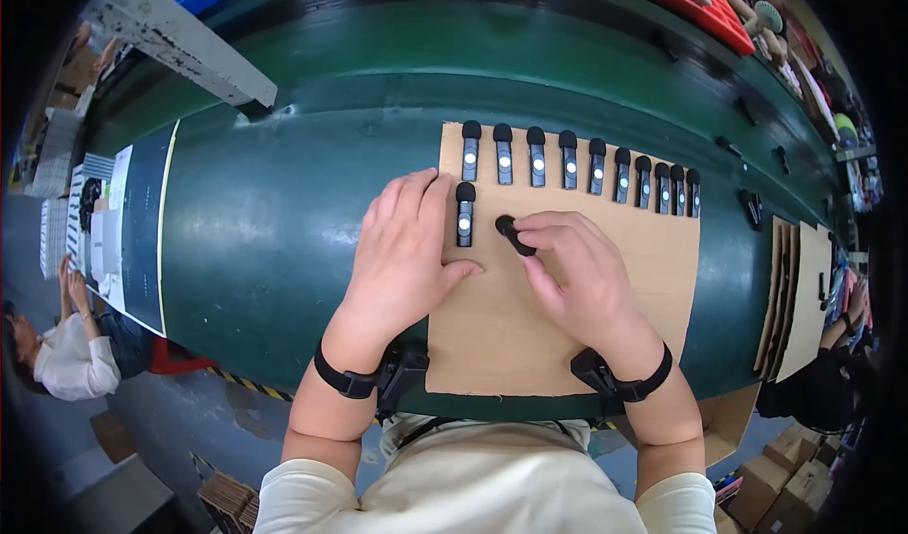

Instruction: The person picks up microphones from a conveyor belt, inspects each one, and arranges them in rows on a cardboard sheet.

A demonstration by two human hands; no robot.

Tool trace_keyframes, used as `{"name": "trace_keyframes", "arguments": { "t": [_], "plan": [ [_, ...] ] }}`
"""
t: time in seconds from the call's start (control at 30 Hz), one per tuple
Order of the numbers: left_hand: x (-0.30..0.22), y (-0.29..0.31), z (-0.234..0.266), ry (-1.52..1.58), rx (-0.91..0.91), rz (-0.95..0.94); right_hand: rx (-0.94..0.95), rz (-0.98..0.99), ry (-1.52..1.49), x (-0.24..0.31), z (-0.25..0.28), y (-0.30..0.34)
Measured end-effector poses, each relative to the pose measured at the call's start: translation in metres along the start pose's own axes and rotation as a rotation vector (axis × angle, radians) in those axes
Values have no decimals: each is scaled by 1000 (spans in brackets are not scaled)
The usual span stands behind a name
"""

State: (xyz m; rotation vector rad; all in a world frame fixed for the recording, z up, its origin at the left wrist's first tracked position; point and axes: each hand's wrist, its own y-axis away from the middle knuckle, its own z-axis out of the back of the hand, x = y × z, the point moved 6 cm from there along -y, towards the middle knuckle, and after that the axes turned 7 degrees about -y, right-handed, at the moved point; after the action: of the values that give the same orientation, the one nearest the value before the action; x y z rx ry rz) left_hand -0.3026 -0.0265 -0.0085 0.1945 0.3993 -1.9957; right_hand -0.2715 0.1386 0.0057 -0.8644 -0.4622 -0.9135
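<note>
My right hand [586,274] pinches a small black wireless microphone [514,235] between thumb and fingers, its round foam tip pointing up and left. It is over a brown cardboard sheet [558,335], but I cannot tell whether it touches the sheet. My left hand [402,250] rests at the sheet's left edge, fingers stretched and thumb apart, holding nothing. Just right of its fingers lies one microphone [464,217] with a white dot on its body. Along the far edge runs a row of several like microphones [568,163], foam tips away from me. Both wrists wear black straps.
The cardboard lies on a green worktable [265,241]. A grey metal post [189,47] stands at the far left. Stacked cardboard sheets [799,297] are on the right, loose black pieces beyond. A red tray [724,14] is at the back. Other people sit at both sides.
</note>
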Motion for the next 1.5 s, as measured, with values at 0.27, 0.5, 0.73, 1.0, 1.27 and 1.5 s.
{"name": "trace_keyframes", "arguments": {
  "t": [0.27, 0.5, 0.73, 1.0, 1.27, 1.5],
  "plan": [
    [10, 0, -11, -8, 62, 18, 233, 52, 227, 4, -30, -3],
    [8, 1, -10, 13, 56, 12, 237, 4, 347, -6, -34, -7],
    [4, 0, -8, 26, 83, 25, 198, -52, 207, -2, 0, -12],
    [4, -1, -7, 1, 110, 51, 126, -263, 318, -66, 105, -27],
    [2, -1, -7, -11, 115, 38, 113, -406, 702, -195, 215, -20],
    [3, -1, -7, -11, 122, 56, 218, -506, 594, -234, 221, -24]
  ]
}}
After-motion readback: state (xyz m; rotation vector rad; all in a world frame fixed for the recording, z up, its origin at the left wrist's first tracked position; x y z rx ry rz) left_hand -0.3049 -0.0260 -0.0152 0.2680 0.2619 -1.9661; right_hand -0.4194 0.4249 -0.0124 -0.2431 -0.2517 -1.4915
